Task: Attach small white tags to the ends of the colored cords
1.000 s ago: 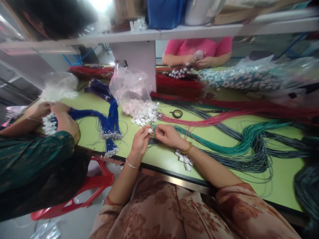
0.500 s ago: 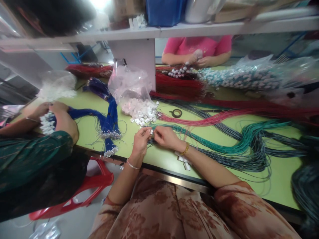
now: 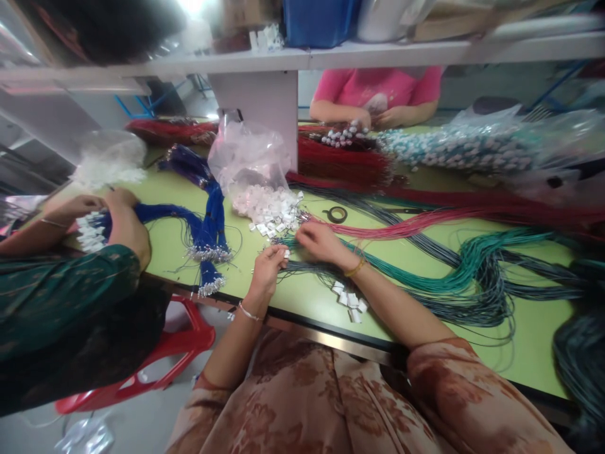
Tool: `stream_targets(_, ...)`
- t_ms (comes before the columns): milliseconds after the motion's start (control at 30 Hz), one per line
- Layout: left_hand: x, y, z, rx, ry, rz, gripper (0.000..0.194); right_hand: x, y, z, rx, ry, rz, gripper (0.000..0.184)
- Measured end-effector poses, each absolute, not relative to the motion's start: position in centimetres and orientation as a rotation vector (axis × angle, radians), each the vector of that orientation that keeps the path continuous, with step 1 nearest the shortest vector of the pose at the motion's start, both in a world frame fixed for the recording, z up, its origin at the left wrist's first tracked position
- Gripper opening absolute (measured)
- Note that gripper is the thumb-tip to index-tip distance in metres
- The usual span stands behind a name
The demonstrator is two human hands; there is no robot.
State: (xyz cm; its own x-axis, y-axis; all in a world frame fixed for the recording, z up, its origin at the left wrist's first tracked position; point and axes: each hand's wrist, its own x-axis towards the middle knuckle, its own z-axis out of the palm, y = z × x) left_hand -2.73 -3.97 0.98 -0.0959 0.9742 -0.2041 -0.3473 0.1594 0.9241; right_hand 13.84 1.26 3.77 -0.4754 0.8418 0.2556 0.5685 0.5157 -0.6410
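Observation:
My left hand (image 3: 268,268) pinches a small white connector housing (image 3: 287,253) between thumb and fingertips, just above the table's front part. To its right, my right hand (image 3: 322,246) is closed, with curled fingers over the ends of the green wires (image 3: 368,255) and close to the tips of the pink-red wires (image 3: 373,232). Whatever its fingertips hold is hidden. Dark grey wires (image 3: 425,302) run beneath my right forearm. Several loose white housings (image 3: 350,301) lie beside that forearm, and a heap of them (image 3: 271,221) spills from a clear plastic bag (image 3: 250,151) behind my hands.
A tape roll (image 3: 337,215) lies behind my right hand. Blue wire bundles (image 3: 207,221) are on the left, where a co-worker's hands (image 3: 118,208) handle white connectors. Across the table sits another person in pink (image 3: 378,94). A shelf (image 3: 302,60) spans overhead.
My right hand has moved away from the connector, up and slightly right towards the wire ends. My left hand keeps the connector almost in place. The loose housings by my forearm show more.

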Motion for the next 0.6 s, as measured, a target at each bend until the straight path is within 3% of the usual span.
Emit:
stream_targets(100, -3.1, -3.7, 1.2, 0.746, 1.102, 1.297, 0.019, 14.4, 3.9, 2.8, -1.307, -2.264, 0.512, 0.007)
stream_targets(267, -3.5, -3.9, 1.4, 0.733, 1.110, 1.295, 0.021, 14.9, 5.6, 1.4, -1.233, -2.314, 0.619, 0.016)
stream_targets(433, -3.6, -4.1, 1.4, 0.720, 1.104, 1.307, 0.021, 15.1, 5.2, 2.9, -1.177, -2.308, 0.534, 0.011)
stream_targets(600, -3.0, -3.8, 1.5, 0.706, 1.048, 1.321, 0.022, 12.8, 4.6, 4.6, -1.076, -2.344, 0.692, 0.011)
